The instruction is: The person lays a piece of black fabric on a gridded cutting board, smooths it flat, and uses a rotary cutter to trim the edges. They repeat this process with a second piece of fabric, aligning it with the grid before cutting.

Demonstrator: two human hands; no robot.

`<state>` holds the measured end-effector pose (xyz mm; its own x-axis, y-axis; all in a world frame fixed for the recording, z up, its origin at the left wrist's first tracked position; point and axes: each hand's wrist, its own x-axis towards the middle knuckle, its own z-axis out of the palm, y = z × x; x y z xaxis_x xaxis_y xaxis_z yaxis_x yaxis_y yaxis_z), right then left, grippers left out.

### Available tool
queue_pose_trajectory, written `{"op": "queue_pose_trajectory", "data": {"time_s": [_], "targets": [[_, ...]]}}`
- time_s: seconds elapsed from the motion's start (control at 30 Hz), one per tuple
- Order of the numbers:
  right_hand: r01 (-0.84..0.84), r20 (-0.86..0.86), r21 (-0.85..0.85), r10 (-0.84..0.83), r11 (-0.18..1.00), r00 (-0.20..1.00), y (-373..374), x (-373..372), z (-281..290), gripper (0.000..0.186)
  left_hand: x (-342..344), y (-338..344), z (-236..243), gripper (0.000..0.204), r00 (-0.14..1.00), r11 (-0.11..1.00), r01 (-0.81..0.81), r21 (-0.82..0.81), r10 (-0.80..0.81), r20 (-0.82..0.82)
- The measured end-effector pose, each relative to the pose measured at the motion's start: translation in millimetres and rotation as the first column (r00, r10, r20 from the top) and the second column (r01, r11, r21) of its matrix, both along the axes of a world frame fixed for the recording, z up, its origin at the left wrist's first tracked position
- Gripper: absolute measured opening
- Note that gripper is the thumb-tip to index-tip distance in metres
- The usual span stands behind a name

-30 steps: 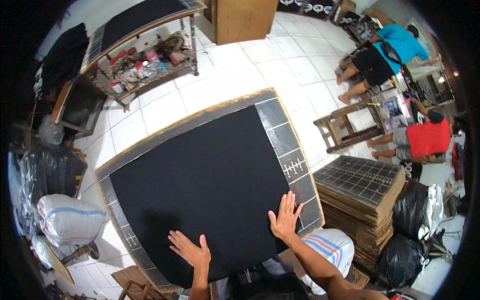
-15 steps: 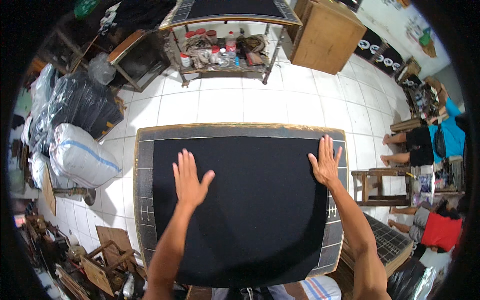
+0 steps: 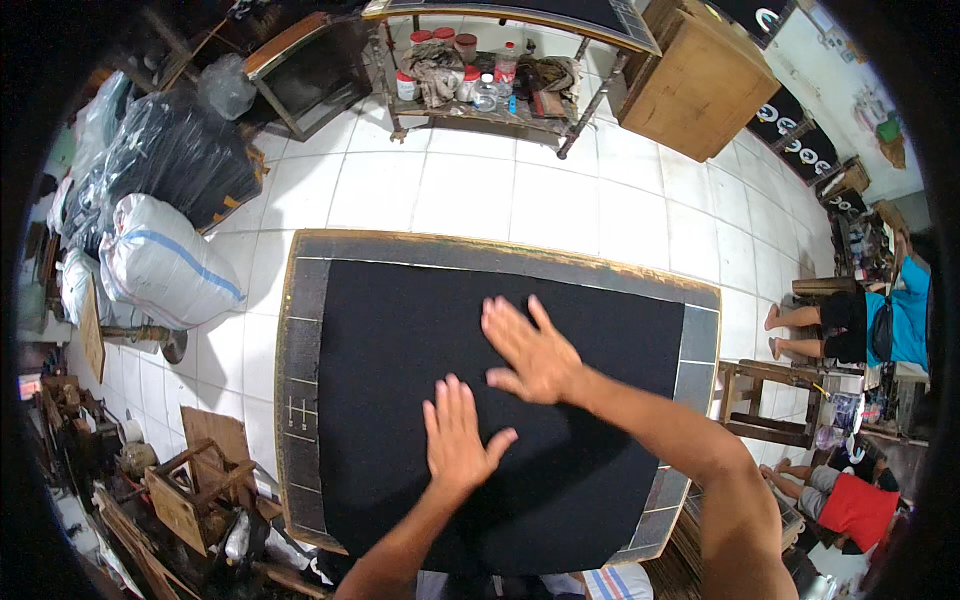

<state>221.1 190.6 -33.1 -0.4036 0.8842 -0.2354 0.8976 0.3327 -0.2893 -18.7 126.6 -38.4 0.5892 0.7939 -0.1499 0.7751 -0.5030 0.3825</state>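
Across a gridded dark board, two hands on black cloth

Over a flat, four-sided board (image 3: 301, 345) of dark grey, ruled with pale lines and rimmed by a rough yellowish-brown edge, lies a broad sheet of matte black cloth (image 3: 400, 320). It looks smooth and leaves bare strips along the board's far, left and right edges, while covering the middle of the near edge.

Near the cloth's centre, the bare right hand (image 3: 535, 352) is palm down, fingers straight and pointing toward the far left corner, the little finger and thumb splayed wide. Closer to the near edge, the bare left hand (image 3: 461, 447) is also palm down, fingers extended and slightly parted, thumb angled out. Both appear to rest on the fabric, grasping nothing; how firmly they press cannot be told.
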Motion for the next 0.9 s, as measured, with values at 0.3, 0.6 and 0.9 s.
{"op": "queue_pose_trajectory", "data": {"time_s": [0.3, 0.6, 0.9], "targets": [[0.234, 0.246, 0.065, -0.243, 0.97, 0.938, -4, -71, 52, 0.081, -80, -186, 3, 0.095, 0.965, 0.943, 0.26, -0.208, -0.264, 0.007], [0.259, 0.005, 0.355, -0.279, 0.898, 0.96, -18, -158, 12, 0.079, -154, -259, 11, 0.078, 0.934, 0.935, 0.314, -0.166, -0.273, 0.231], [-0.377, -0.335, 0.082, 0.381, 0.923, 0.862, -193, -380, -6, 0.082, -192, -281, 16, 0.051, 0.889, 0.933, 0.312, -0.177, -0.222, 0.401]]}}
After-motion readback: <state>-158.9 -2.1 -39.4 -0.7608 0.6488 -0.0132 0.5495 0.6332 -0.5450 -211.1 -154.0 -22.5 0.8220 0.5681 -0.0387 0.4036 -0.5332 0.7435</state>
